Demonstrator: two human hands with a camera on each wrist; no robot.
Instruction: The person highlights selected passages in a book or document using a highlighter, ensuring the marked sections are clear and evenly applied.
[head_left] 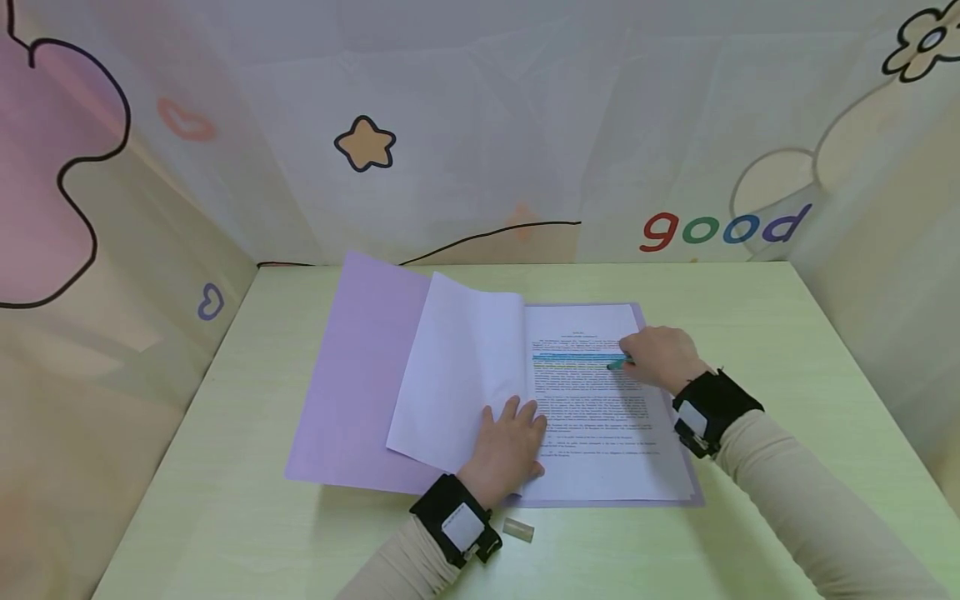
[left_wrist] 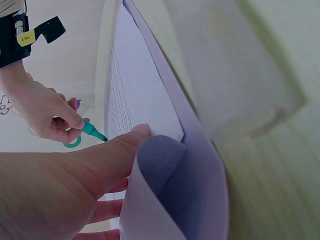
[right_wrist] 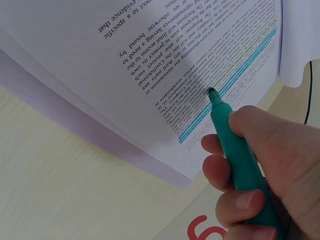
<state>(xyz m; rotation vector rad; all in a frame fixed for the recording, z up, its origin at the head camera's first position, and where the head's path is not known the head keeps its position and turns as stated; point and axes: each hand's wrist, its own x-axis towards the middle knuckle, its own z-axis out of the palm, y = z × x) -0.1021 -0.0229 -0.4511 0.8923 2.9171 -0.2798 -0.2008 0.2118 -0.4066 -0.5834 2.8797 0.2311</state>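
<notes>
A folder of printed sheets (head_left: 600, 479) lies open, its purple cover (head_left: 352, 392) spread to the left. My right hand (head_left: 663, 358) grips a green highlighter (right_wrist: 235, 150), its dark tip on or just above the text. Blue highlighting (right_wrist: 240, 77) runs across the printed lines, with a thin yellow-green line (right_wrist: 245, 55) beside it. My left hand (head_left: 506, 442) rests with fingers spread over the turned-back page (head_left: 465, 358) and the sheet's inner edge. In the left wrist view, its thumb (left_wrist: 112, 157) lies beside the page's curled corner (left_wrist: 160, 160).
A small translucent block (head_left: 518, 529) sits on the light wood table (head_left: 225, 433) in front of the folder, close to my left wrist. Printed fabric walls (head_left: 480, 125) enclose the table at the back and sides. Both wrists wear black bands (head_left: 712, 408).
</notes>
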